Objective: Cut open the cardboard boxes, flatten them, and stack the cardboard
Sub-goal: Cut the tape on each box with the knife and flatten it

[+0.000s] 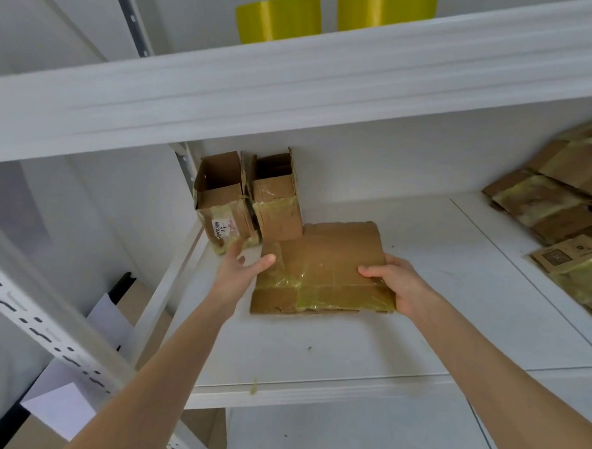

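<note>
Setting: a white metal rack against a white wall; the things lie on one white shelf (350,345), seen from its front edge.
Near left: a slotted upright post (46,325) crosses the lower left corner, with white sheets (107,314) and brown board below and behind it.
Arms: both bare forearms reach up from the bottom edge, over the shelf's front edge.
Left hand (238,272): palm turned right, fingers (234,250) straight and spread loosely, holding nothing. The thumb tip lies over the left edge of the flat piece. The fingertips are just beside the left box; contact cannot be told.
Right hand (397,283): grips the flat piece at its right edge, thumb on top and the other fingers curled underneath.
Flattened cardboard (333,260): lies toward the shelf's left end, between the two hands, with glossy yellowish tape (319,286) across its near half.
Left box (221,200): stands upright at the back left corner, top open.
Label (224,228): white, on the left box's front; a dark figure like a 5 shows, the rest is too blurred.
Right box (277,203): upright, touching the left box, taped, top open; its base is just beside the flat piece's far left corner.
Stack of flattened cardboard (560,208): taped pieces piled at the shelf's right end, well apart from the hands; the print on them is unreadable.
Upper shelf (293,88): overhangs everything and carries two yellow rolls (280,18).
</note>
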Demonstrator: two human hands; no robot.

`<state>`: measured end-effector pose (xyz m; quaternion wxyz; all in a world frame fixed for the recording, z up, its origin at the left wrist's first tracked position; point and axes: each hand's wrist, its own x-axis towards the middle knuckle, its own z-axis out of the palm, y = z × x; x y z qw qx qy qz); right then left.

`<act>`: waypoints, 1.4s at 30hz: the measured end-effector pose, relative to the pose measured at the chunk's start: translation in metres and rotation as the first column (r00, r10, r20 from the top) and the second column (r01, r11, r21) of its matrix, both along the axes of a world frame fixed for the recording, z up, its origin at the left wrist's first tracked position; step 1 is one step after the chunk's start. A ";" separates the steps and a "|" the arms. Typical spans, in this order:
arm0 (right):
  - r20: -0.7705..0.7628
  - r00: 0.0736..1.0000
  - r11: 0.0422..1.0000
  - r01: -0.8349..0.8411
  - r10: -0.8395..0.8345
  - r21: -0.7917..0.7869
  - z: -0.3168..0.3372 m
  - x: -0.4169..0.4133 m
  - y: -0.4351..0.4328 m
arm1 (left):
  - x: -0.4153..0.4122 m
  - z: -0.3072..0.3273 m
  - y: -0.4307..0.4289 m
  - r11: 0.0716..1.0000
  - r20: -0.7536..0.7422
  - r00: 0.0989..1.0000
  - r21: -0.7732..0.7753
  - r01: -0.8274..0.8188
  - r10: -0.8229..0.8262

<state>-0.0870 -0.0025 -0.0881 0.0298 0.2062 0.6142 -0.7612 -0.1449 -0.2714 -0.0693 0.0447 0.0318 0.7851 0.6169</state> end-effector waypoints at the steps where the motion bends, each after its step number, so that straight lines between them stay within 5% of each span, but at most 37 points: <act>1: 0.019 0.999 0.999 -0.033 0.033 -0.013 -0.004 0.001 -0.004 | -0.003 -0.005 0.000 0.999 0.079 0.997 0.025 -0.030 0.028; 4: 0.060 0.993 0.991 -0.104 0.099 0.082 -0.015 0.001 -0.022 | -0.008 -0.020 0.003 0.998 0.215 0.974 -0.005 -0.065 0.065; 6: 0.079 0.995 0.919 -0.089 0.064 0.383 -0.021 0.001 -0.032 | -0.013 -0.031 0.009 0.971 0.118 0.974 -0.160 -0.176 0.196; 9: 0.195 0.980 0.477 -0.188 0.035 0.858 -0.032 0.004 -0.043 | -0.013 -0.047 0.018 0.873 0.029 0.984 -0.465 -0.143 0.177; 11: 0.250 0.967 0.158 -0.254 0.046 0.954 -0.043 0.005 -0.048 | -0.010 -0.058 0.021 0.686 -0.041 0.994 -0.720 -0.103 0.106; 13: 0.249 0.958 0.008 -0.253 0.142 0.967 -0.052 -0.001 -0.049 | -0.007 -0.070 0.026 0.492 -0.150 0.985 -0.866 -0.087 -0.090; 17: 0.309 0.880 -0.151 -0.272 0.362 0.951 -0.056 -0.020 -0.054 | -0.004 -0.092 0.040 0.347 -0.067 0.905 -0.933 0.092 -0.420; 23: 0.359 0.856 -0.153 -0.324 0.373 0.933 -0.078 -0.041 -0.063 | -0.007 -0.100 0.039 0.210 0.009 0.899 -0.971 0.112 -0.438; 38: 0.303 0.895 -0.120 -0.279 0.326 0.953 -0.091 -0.040 -0.069 | -0.008 -0.104 0.035 0.204 -0.020 0.889 -0.975 0.084 -0.458; 42: 0.201 0.932 -0.076 -0.187 0.301 0.979 -0.085 -0.033 -0.069 | 0.006 -0.101 0.036 0.262 -0.099 0.937 -0.965 -0.008 -0.335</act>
